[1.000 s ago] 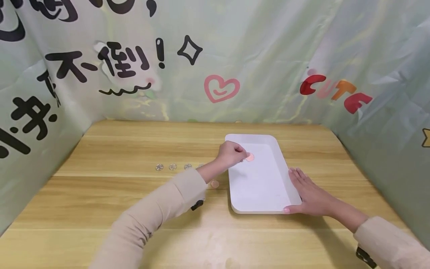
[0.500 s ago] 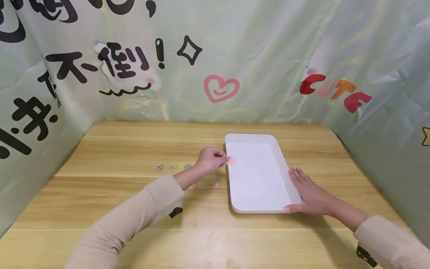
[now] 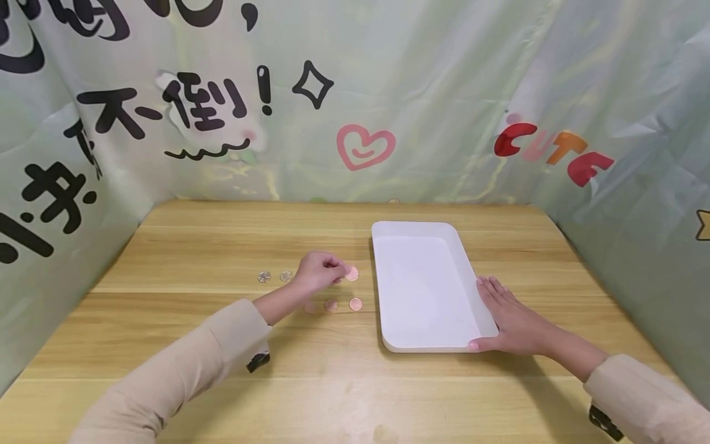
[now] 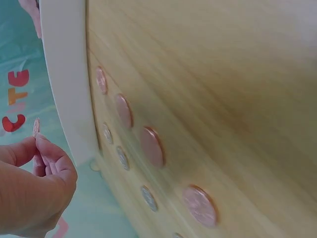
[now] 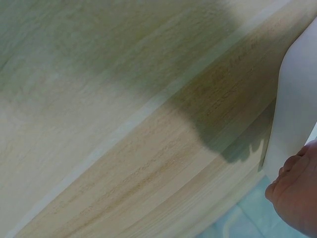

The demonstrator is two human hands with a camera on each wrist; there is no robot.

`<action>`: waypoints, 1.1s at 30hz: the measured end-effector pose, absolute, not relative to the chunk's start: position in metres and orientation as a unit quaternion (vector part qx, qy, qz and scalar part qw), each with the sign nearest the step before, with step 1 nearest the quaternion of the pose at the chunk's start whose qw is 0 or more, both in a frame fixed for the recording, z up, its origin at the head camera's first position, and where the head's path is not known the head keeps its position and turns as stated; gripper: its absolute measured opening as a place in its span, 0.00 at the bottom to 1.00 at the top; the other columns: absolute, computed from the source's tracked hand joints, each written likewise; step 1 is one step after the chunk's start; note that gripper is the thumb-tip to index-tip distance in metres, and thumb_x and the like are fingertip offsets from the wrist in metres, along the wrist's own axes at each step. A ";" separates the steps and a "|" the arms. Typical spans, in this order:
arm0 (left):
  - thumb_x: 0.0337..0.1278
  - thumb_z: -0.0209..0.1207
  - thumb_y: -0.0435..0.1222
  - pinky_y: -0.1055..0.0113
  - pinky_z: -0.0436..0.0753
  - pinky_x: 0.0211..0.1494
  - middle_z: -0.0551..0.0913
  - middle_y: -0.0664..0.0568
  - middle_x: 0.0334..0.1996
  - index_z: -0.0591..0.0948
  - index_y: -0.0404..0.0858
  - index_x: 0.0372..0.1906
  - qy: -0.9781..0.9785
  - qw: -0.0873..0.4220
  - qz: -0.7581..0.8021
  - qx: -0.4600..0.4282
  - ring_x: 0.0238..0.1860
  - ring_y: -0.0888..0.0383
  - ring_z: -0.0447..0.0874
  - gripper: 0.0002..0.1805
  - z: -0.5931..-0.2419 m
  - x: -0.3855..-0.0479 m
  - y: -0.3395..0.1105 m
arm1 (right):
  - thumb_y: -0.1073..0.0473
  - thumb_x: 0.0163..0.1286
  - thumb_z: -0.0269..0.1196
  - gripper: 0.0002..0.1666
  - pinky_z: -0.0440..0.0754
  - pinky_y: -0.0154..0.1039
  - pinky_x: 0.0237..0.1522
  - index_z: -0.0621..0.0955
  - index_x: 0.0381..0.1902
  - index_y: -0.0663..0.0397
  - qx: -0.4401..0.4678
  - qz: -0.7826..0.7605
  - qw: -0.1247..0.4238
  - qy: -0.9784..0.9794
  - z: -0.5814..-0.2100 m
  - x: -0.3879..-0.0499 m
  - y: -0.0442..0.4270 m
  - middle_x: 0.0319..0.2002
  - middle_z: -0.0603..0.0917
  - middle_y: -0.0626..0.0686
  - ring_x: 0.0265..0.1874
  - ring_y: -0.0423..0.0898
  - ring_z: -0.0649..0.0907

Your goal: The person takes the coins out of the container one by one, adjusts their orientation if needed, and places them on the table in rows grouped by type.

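Between thumb and fingertips my left hand (image 3: 318,271) pinches a copper-coloured coin (image 3: 352,273), held up above the table to the left of the tray. The left wrist view shows this pinched coin (image 4: 36,127) nearly edge-on. Below the hand lies a row of copper coins (image 3: 355,304); behind it is a row of silver coins (image 3: 264,277), partly hidden by the hand and forearm. My right hand (image 3: 516,324) rests with extended fingers against the right side of a white rectangular tray (image 3: 424,290), its thumb at the near corner.
The wooden table (image 3: 349,394) stretches out in front of me. A printed cloth (image 3: 432,135) with lettering and a heart surrounds its back and sides. Raised walls edge the tray.
My left hand has moved left from over the tray to over the table, still pinching the copper coin. More copper coins have come into sight. The right hand and tray stay put.
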State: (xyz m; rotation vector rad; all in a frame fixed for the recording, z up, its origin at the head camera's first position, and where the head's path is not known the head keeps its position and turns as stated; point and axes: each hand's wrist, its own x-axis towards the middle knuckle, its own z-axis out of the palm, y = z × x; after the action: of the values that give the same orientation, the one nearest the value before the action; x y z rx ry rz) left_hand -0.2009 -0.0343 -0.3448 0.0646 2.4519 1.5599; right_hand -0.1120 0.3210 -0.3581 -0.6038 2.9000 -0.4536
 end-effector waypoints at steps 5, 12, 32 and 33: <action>0.54 0.59 0.32 0.65 0.82 0.39 0.84 0.45 0.29 0.83 0.32 0.31 0.841 0.113 0.529 0.021 0.27 0.60 0.78 0.06 -0.347 -0.197 -0.050 | 0.34 0.50 0.65 0.69 0.30 0.43 0.73 0.46 0.68 0.77 -0.201 -0.151 0.072 0.965 -0.358 -0.112 0.321 0.69 0.47 0.75 0.69 0.69 0.45; 0.56 0.58 0.32 0.67 0.80 0.38 0.83 0.46 0.31 0.82 0.31 0.34 0.843 0.114 0.526 0.009 0.29 0.59 0.77 0.07 -0.351 -0.193 -0.073 | 0.34 0.50 0.65 0.68 0.26 0.37 0.71 0.47 0.68 0.77 -0.202 -0.151 0.071 0.965 -0.358 -0.111 0.320 0.69 0.47 0.75 0.69 0.69 0.45; 0.56 0.58 0.34 0.71 0.78 0.31 0.78 0.54 0.22 0.81 0.29 0.34 0.872 0.087 0.482 -0.008 0.26 0.63 0.73 0.10 -0.359 -0.182 -0.134 | 0.34 0.50 0.65 0.68 0.24 0.34 0.70 0.46 0.68 0.77 -0.199 -0.155 0.076 0.965 -0.357 -0.111 0.319 0.69 0.47 0.75 0.70 0.69 0.44; 0.56 0.58 0.34 0.72 0.77 0.30 0.78 0.55 0.21 0.81 0.29 0.34 0.872 0.087 0.482 -0.010 0.26 0.63 0.72 0.10 -0.359 -0.181 -0.137 | 0.34 0.50 0.65 0.68 0.24 0.33 0.70 0.46 0.68 0.77 -0.200 -0.155 0.076 0.965 -0.357 -0.111 0.319 0.69 0.47 0.75 0.70 0.69 0.44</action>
State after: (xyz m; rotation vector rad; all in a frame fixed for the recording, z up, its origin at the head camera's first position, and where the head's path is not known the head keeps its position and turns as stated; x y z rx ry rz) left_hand -0.1812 -0.1369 -0.3595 -0.0312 2.5968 1.4347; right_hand -0.1108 0.3192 -0.3567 -0.5986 2.8925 -0.4643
